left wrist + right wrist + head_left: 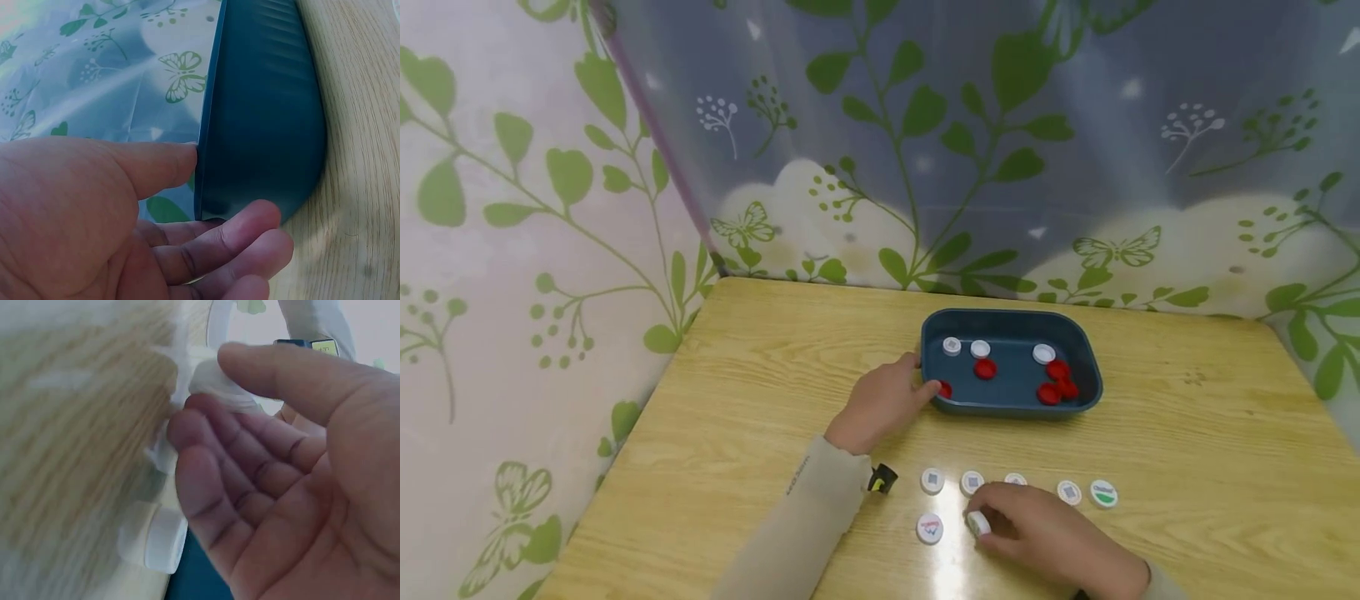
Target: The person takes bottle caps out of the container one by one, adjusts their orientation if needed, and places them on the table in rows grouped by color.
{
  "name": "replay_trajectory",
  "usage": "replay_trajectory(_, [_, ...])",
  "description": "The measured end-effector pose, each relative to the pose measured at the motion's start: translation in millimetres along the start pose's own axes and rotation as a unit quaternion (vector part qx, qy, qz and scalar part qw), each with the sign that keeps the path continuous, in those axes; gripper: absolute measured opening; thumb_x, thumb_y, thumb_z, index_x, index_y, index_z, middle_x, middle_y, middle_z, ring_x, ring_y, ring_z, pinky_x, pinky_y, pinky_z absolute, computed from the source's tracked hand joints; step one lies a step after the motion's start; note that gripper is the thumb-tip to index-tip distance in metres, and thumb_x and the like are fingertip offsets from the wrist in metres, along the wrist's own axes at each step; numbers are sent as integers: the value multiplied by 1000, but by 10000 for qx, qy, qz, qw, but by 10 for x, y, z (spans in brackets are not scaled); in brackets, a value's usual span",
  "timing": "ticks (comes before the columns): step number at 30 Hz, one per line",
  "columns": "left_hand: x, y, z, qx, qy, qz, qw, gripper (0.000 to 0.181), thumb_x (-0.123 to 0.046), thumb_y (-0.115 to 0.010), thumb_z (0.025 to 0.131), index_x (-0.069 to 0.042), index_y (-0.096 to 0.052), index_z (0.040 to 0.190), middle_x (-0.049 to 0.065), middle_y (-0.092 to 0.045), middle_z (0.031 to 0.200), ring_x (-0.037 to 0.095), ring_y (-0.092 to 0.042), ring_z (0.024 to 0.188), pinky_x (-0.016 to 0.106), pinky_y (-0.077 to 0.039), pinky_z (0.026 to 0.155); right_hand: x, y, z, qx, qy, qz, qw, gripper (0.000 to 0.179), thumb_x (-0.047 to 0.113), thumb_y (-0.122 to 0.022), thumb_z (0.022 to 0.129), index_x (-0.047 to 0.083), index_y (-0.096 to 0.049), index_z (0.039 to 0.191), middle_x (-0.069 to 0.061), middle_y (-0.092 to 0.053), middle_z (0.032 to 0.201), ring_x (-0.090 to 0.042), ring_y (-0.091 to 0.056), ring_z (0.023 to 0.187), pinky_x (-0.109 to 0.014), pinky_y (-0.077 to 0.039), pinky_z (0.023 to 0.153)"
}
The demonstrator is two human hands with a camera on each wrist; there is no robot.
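My left hand [880,402] pinches the left end of a dark blue tray [1000,410], its thumb at the rim. In the left wrist view, the fingers lie along the outside of the tray wall [262,125]. A white bottle cap [978,523] is held tilted on its side between the thumb and fingertips of my right hand [1045,529], low over the table. In the right wrist view this bottle cap [215,381] shows between thumb and fingertips. A cap with red and blue print [929,528] lies to the left of that hand.
White bottle caps lie in a row before the tray, from a leftmost cap [932,481] to a green-printed cap [1104,493]. Inside the tray are white caps [980,349] and several red caps [986,368]. Patterned cloth [880,208] borders the wooden table [760,375].
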State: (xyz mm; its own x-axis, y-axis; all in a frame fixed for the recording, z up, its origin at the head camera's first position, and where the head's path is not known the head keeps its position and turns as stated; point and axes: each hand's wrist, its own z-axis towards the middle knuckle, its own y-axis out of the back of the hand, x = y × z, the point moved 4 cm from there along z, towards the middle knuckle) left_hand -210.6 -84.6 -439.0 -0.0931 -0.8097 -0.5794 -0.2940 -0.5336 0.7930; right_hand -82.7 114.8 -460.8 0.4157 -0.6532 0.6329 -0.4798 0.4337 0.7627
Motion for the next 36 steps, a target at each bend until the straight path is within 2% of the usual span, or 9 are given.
replay_trajectory(4, [6, -2, -5, 15, 2, 3, 10000, 58, -49, -59, 104, -10, -54, 147, 8, -69, 132, 22, -67, 103, 41, -55, 91, -27, -69, 19, 285, -19, 861, 9959, 17, 26, -71, 99, 26, -71, 116, 19, -61, 90, 0, -55, 78, -24, -48, 70])
replay_trajectory(7, [-2, -1, -8, 0, -20, 23, 10000, 57, -48, -59, 104, -10, -55, 147, 9, -70, 130, 22, -67, 101, 41, -55, 90, -52, -102, 26, 384, -130, 1251, 9913, 18, 24, -72, 99, 26, -72, 117, 18, -63, 89, 0, -56, 78, -24, -49, 70])
replay_trajectory(9, [-9, -2, -8, -17, -45, 58, 10000, 57, -47, -59, 104, -9, -55, 146, 9, -70, 129, 22, -67, 100, 41, -55, 89, -60, -109, 29, 297, -129, 1131, 9931, 18, 24, -74, 97, 25, -73, 115, 18, -63, 90, 0, -56, 80, -25, -50, 71])
replay_trajectory(16, [-16, -8, 0, -9, -63, 126, 9999, 57, -47, -58, 104, -9, -54, 146, 10, -70, 129, 23, -68, 100, 42, -56, 89, -38, -106, 19, -17, -134, -99, 9999, 18, 24, -78, 93, 27, -71, 109, 18, -63, 106, 0, -55, 92, -31, -53, 84])
replay_trajectory(20, [-15, -9, 10, 4, -41, 148, 9999, 58, -48, -58, 104, -9, -54, 147, 10, -69, 130, 23, -68, 101, 42, -55, 91, -11, -114, 11, 153, -105, -109, 9998, 19, 21, -75, 96, 24, -67, 113, 18, -58, 105, 0, -53, 91, -29, -51, 82])
replay_trajectory(24, [-24, 1, 4, 8, -66, 187, 9998, 58, -47, -58, 105, -8, -53, 147, 10, -70, 129, 23, -68, 100, 42, -56, 91, -6, -114, -15, 286, -73, 152, 9995, 16, 22, -70, 99, 26, -66, 115, 20, -59, 105, 1, -54, 93, -29, -52, 85])
replay_trajectory(28, [-37, 10, -7, 25, -85, 205, 9998, 58, -47, -58, 105, -8, -53, 147, 11, -70, 128, 23, -68, 99, 42, -56, 90, 8, -108, -23, 247, 158, 453, 9985, 12, 25, -66, 103, 29, -68, 113, 20, -62, 107, 1, -56, 95, -29, -53, 86])
replay_trajectory(31, [-38, 5, -9, 38, -66, 214, 9997, 58, -47, -57, 105, -8, -53, 147, 10, -70, 129, 23, -68, 99, 41, -56, 90, 25, -108, -17, 256, 263, 590, 9976, 14, 22, -66, 103, 30, -71, 113, 19, -59, 106, 2, -55, 90, -25, -51, 81])
replay_trajectory(36, [-37, -5, -11, 58, -89, 246, 9996, 57, -47, -57, 105, -8, -54, 146, 10, -71, 127, 22, -67, 96, 41, -56, 87, 54, -114, -22, 196, 275, 347, 9988, 16, 19, -70, 99, 27, -74, 113, 15, -53, 104, 2, -51, 80, -21, -48, 75])
